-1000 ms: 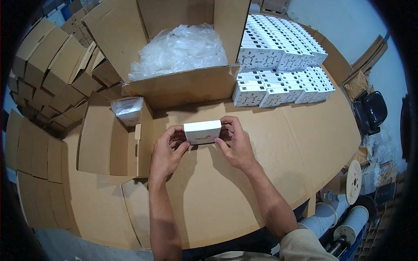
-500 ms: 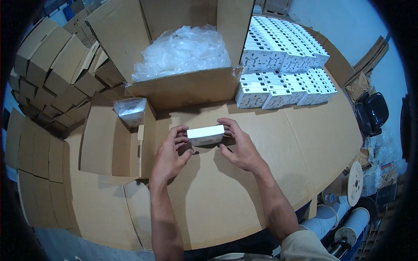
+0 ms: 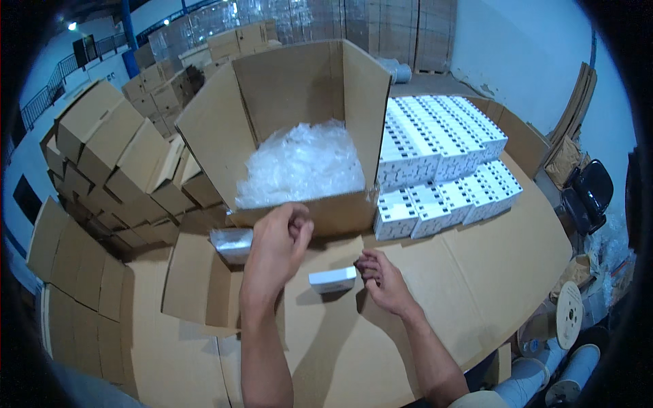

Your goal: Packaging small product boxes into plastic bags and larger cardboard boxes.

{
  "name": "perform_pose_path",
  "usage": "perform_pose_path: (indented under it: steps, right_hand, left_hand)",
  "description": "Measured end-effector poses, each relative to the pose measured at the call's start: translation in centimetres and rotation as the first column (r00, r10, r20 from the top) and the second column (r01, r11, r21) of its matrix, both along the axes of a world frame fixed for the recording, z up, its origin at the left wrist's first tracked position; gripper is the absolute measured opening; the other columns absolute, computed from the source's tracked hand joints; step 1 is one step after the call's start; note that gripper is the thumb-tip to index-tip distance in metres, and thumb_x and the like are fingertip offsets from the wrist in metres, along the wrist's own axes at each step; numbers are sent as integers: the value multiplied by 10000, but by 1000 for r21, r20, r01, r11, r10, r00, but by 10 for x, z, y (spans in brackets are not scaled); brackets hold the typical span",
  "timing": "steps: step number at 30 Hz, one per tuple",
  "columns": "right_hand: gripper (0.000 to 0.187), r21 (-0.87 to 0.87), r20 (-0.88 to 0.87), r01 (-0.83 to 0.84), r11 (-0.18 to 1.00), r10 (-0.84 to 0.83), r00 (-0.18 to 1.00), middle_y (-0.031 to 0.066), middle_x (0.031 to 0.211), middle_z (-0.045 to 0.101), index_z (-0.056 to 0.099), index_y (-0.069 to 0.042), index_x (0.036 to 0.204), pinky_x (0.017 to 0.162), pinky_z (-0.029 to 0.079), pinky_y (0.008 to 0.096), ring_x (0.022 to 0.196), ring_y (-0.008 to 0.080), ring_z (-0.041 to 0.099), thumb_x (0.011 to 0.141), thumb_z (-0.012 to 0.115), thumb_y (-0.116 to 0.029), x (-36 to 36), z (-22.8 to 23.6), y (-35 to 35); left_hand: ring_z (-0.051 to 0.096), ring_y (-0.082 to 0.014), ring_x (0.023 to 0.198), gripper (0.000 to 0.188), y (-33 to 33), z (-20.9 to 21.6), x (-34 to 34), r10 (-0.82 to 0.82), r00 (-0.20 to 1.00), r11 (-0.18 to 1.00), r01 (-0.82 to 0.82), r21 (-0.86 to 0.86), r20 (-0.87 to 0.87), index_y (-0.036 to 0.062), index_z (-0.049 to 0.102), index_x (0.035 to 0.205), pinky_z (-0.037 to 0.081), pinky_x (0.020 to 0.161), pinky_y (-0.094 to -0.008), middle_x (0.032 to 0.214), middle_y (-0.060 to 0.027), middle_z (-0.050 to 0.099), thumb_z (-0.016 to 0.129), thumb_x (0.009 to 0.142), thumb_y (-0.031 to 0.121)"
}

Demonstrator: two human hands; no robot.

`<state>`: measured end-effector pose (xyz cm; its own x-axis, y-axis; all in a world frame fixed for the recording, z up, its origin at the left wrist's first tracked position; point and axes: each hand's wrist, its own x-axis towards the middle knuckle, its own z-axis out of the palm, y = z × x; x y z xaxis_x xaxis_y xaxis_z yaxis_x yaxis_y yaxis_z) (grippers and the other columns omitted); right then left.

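A small white box (image 3: 332,279) stands on the cardboard-covered tabletop in front of me. My right hand (image 3: 386,282) is just to the right of it, fingers loosely bent and apart, holding nothing. Raised toward the big carton's front wall is my left hand (image 3: 275,248), its fingers loosely curled with nothing seen in them. Behind it, the large open carton (image 3: 292,75) holds a heap of clear plastic bags (image 3: 303,166). My left forearm partly hides a smaller open carton (image 3: 194,285) with a clear plastic-wrapped pack (image 3: 233,245) inside.
Stacked white printed boxes (image 3: 442,160) fill the table's back right. Many folded brown cartons (image 3: 115,156) are piled at the left. A black chair (image 3: 586,197) and cable spools (image 3: 568,314) stand beyond the table's right edge.
Both hands have come away from the small white box, which now stands on the table. My left hand has risen toward the large carton. The view has tilted up.
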<state>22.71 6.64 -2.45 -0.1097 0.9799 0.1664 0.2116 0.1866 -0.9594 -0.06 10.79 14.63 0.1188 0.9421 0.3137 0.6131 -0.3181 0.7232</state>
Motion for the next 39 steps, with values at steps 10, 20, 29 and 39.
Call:
perform_pose_path:
  steps: [10,20,29,39]
  right_hand:
    - [527,-41,93,-14,999,18,996,215,1273,623,445,46,1381,955,555,375,1190,288,640,858,510,68,-2,20,0]
    - [515,-109,145,3,994,13,989,207,1271,640,464,59,1368,1001,546,385,1188,278,650,855,512,56,4,27,2]
    - [490,-99,147,0,995,15,989,228,1269,623,471,58,1349,979,556,394,1204,299,639,861,515,39,4,25,6]
    - [482,-36,176,-11,999,17,984,224,1237,621,486,53,1331,963,558,400,1173,314,646,852,532,35,2,21,5]
  left_hand:
    - [698,-365,1001,382,254,-27,-13,170,952,920,-60,388,-255,12,700,1108,548,929,-454,1008,-202,734,808,747,72]
    - [728,-364,820,159,321,-45,-9,159,977,902,-86,422,-140,-20,749,897,562,793,-449,818,-244,713,737,784,91]
    - [707,-194,694,181,295,14,-19,107,985,948,-61,312,-133,-25,712,798,562,678,-356,755,-130,728,853,729,63]
    - [721,-230,837,417,291,-28,-16,-82,969,973,129,193,-232,21,686,1151,573,776,-364,893,-114,732,753,739,39]
